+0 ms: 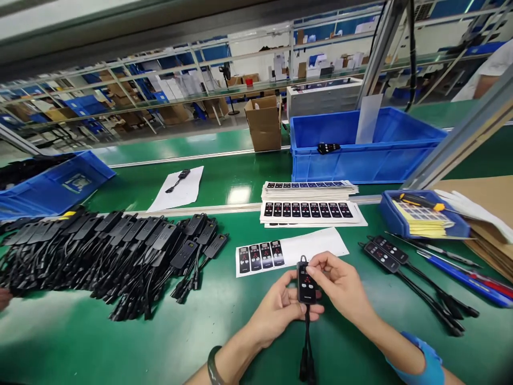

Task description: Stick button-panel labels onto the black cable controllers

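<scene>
My left hand [278, 307] is closed around a small black controller [306, 291] with a hanging loop on top and cables dangling below. Its face carries a black label with red marks and light buttons. My right hand [339, 280] pinches the controller's upper right edge, thumb lying on the label. Just beyond my hands is a label sheet [308, 246], with several black labels at its left end and bare backing on the right. Two controllers with labelled faces [382, 254] lie to the right of my right hand.
A large heap of black controllers [160, 235] covers the left side. Stacked label sheets [308, 211] lie behind the nearer sheet. A blue bin [360, 163] stands at the back, and a small blue tray [425, 214] sits right, near pens and tweezers [452, 254].
</scene>
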The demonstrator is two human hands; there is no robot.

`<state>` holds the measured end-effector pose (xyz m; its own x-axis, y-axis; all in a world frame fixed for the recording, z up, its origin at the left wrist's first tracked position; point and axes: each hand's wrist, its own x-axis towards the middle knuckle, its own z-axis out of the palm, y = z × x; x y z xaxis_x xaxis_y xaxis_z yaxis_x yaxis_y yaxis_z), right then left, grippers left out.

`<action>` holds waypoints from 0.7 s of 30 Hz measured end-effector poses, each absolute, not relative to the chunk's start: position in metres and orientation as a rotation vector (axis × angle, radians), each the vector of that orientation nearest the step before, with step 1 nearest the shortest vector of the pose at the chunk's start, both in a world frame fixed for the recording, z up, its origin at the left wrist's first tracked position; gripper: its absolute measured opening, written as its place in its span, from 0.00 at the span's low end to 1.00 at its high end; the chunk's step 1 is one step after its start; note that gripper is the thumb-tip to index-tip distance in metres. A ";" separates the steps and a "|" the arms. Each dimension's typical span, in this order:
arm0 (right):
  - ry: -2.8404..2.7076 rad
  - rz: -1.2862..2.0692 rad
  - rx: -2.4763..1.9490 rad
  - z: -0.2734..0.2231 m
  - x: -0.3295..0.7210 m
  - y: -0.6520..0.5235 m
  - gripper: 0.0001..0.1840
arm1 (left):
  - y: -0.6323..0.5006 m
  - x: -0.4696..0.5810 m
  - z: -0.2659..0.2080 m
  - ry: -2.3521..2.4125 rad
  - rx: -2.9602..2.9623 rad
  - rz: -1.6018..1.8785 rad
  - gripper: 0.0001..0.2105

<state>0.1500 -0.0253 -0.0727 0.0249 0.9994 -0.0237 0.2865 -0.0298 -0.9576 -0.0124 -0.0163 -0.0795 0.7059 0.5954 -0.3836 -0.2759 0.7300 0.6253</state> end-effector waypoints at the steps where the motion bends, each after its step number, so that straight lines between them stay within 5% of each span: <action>1: -1.384 1.065 -1.452 -0.073 0.150 -0.026 0.24 | -0.016 -0.012 -0.080 0.609 0.565 0.512 0.27; 21: -1.316 1.036 -1.526 -0.075 0.149 -0.026 0.23 | -0.019 -0.010 -0.080 0.601 0.635 0.517 0.24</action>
<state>0.1487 -0.0263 -0.0749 0.1034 0.9929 -0.0590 0.2903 -0.0869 -0.9530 -0.0095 -0.0189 -0.0800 0.7116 0.6076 -0.3527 -0.2576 0.6927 0.6737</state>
